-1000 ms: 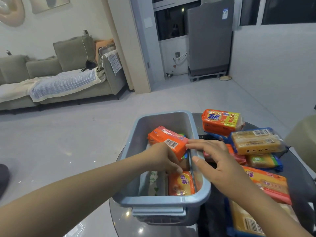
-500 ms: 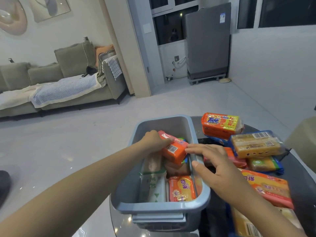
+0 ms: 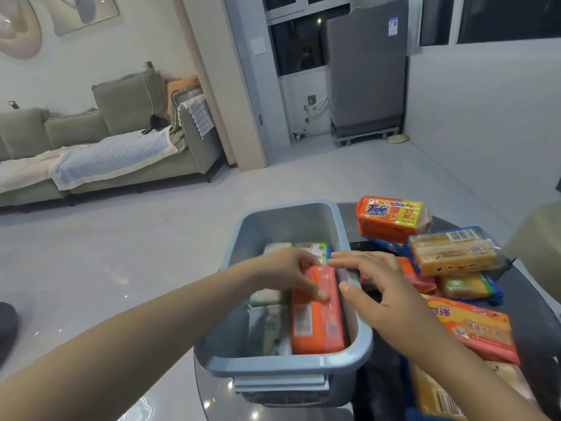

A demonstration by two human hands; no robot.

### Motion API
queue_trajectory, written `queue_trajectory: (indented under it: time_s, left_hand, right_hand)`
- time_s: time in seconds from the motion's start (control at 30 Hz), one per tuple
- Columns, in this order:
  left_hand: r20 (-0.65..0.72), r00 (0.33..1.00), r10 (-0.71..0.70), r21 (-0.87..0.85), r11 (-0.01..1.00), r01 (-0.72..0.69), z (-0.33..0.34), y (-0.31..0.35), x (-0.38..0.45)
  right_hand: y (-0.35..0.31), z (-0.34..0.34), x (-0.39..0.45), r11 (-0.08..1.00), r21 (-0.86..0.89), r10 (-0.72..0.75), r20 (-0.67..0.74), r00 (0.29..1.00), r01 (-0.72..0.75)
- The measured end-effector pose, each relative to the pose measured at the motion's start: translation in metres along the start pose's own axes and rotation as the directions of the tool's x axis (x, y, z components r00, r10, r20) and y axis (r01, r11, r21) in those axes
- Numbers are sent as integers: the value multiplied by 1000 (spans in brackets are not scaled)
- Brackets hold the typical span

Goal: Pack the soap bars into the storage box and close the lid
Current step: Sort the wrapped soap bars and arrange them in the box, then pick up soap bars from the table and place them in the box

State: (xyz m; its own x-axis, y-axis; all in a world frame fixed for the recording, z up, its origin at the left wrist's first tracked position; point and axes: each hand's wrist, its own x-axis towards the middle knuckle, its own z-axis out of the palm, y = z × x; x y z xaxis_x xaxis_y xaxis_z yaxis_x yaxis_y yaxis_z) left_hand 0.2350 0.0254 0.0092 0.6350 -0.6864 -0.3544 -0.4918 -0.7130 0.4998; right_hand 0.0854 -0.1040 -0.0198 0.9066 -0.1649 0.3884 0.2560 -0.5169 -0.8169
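A blue-grey storage box (image 3: 282, 364) stands open on the dark round table. Inside it lie a white-green soap pack (image 3: 267, 326) on the left and an orange soap bar (image 3: 318, 320) along the right wall. My left hand (image 3: 288, 271) rests on the far end of the orange bar, fingers pressed on it. My right hand (image 3: 382, 287) hovers over the box's right rim with fingers spread, holding nothing. To the right lie a Tide soap bar (image 3: 391, 217), a yellow soap pack (image 3: 452, 253) and an orange-red soap pack (image 3: 473, 329). I see no lid.
The round glass table (image 3: 531, 287) ends close behind the soap pile. A grey sofa (image 3: 100, 153) stands far left across the pale floor. A grey appliance (image 3: 367, 71) stands by the back window. A pale seat (image 3: 540, 235) is at the right edge.
My left hand brought the orange bar from the box's far middle down flat along the right wall. It now covers the orange-yellow bar seen earlier. My right hand stayed by the rim.
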Motion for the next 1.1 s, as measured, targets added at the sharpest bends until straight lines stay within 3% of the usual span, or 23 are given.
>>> queue_trajectory:
  time_s: [0.2,0.33,0.43,0.7,0.8,0.93,1.1]
  left_hand:
    - [36,999,-3,151,989,-3,11,3,-8]
    - [-18,999,37,232,972,-31,24,0,-7]
    - [-95,995,18,156,988,-3,24,-1,-5]
    - [-102,994,-34,-95,995,24,22,-1,-7]
    - [-233,973,-4,-226,973,-50,15,5,-11]
    - [-441,898,0,-256,958,-126,10,18,-15]
    - [-609,793,23,-244,946,-215,5,44,-14]
  right_hand:
    - [0,1,-1,1000,4,6,-3,1000,-6]
    - [0,1,-1,1000,5,4,-2,1000,-4]
    - [1,2,-1,1000,5,12,3,1000,-12]
    - [1,0,-1,1000,-16,14,9,1000,-14]
    - [0,-1,-1,1000,-11,14,12,1000,-14]
    - [-2,-7,-1,1000,14,23,12,1000,-23]
    - [5,-25,11,995,57,92,-138,986,-85]
